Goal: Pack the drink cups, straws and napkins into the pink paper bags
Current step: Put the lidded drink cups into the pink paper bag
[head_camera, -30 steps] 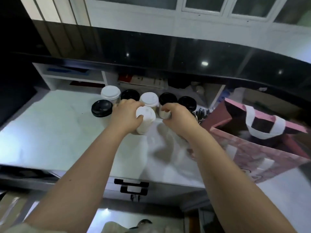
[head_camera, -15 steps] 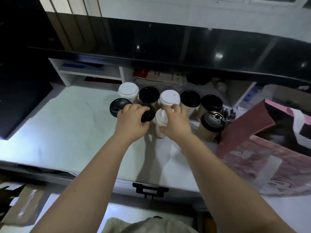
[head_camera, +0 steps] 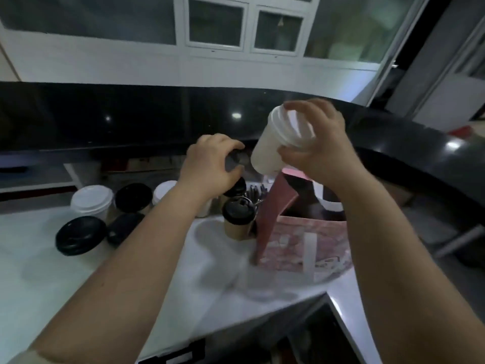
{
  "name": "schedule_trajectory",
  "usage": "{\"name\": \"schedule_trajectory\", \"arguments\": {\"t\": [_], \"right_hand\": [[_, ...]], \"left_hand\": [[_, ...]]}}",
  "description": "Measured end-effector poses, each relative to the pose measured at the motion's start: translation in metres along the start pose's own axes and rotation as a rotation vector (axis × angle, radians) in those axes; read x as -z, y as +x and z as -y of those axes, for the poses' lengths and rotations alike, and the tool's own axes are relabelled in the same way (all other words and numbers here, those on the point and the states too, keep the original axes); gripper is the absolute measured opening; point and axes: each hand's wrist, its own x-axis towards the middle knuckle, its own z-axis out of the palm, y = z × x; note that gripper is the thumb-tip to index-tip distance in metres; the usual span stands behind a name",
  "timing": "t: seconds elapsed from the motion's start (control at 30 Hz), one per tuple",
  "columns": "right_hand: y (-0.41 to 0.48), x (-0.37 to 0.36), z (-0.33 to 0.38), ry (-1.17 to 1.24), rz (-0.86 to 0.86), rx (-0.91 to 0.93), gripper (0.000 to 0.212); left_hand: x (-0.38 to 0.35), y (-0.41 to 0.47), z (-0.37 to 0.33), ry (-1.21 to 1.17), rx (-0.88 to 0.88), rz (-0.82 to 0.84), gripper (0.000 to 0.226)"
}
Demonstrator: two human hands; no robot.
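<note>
White cup (head_camera: 273, 145) is up in the right hand (head_camera: 319, 151), tilted, above the bag (head_camera: 296, 243) at the counter's right edge. Fingers (head_camera: 301, 111) curl tight around its lid. Left hand (head_camera: 210, 164) grips a black-lidded cup (head_camera: 233, 160) (blurred). Level them first, then lower straight in.

A white marble-look table (head_camera: 47, 279) runs below a glossy black raised ledge (head_camera: 131, 114). Behind it — white-framed windows (head_camera: 246, 27). A flat black case (head_camera: 123, 228) lies on the table.
</note>
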Motion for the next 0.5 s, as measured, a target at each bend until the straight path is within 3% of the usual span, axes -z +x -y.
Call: {"name": "schedule_trajectory", "arguments": {"t": [0.07, 0.27, 0.4, 0.5], "right_hand": [[-0.01, 0.037, -0.013, -0.003, -0.059, -0.059, 0.065], [-0.048, 0.085, -0.06, -0.093, -0.014, -0.244, 0.067], [-0.06, 0.08, -0.086, -0.152, 0.026, -0.294, 0.069], [-0.065, 0.065, -0.099, -0.191, 0.092, -0.292, 0.07]], "left_hand": [[-0.015, 0.015, -0.03, -0.093, -0.079, 0.051, 0.041], [-0.065, 0.023, -0.099, -0.22, -0.192, 0.324, 0.026], [-0.087, 0.027, -0.121, -0.171, -0.224, 0.409, 0.038], [-0.093, 0.03, -0.125, -0.162, -0.238, 0.429, 0.066]]}}
